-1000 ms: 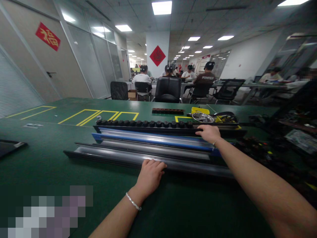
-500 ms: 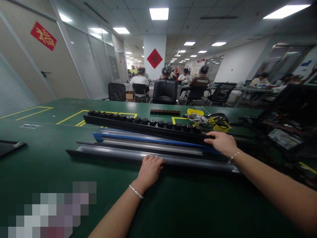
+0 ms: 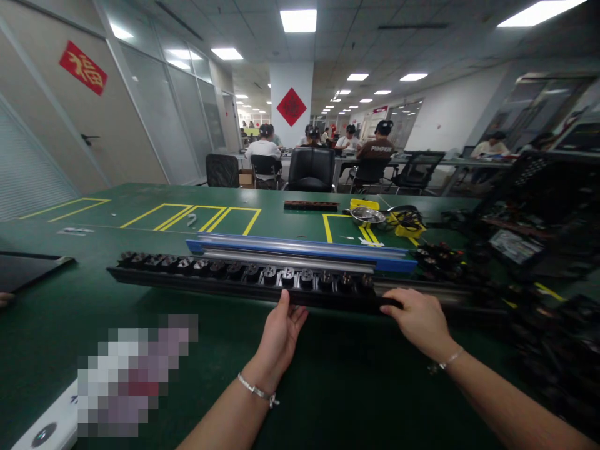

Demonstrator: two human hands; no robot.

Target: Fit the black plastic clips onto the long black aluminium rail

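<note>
A long black rail with a row of round black socket-like modules [image 3: 244,272] lies across the view, tilted towards me. My right hand [image 3: 419,315] grips its right end, with fingers and thumb closed around the edge. My left hand [image 3: 284,331] is at the middle of its front side, thumb up against the rail and fingers curled underneath. Just behind it, a blue-edged metal channel [image 3: 309,244] rests on the green table. Part of a bare metal channel [image 3: 429,292] shows past the rail's right end; the rest is hidden behind the rail.
The green table [image 3: 154,197] carries yellow tape outlines. Farther back are a metal bowl [image 3: 368,215], a yellow tray with black cables [image 3: 407,222] and a brown-black strip [image 3: 310,205]. Dark parts [image 3: 557,331] crowd the right. Another person's hand [image 3: 5,300] shows at the left edge.
The socketed rail has come nearer to me and down, in front of the blue-edged channel. My left hand has gone from the bare metal channel to the socketed rail's front.
</note>
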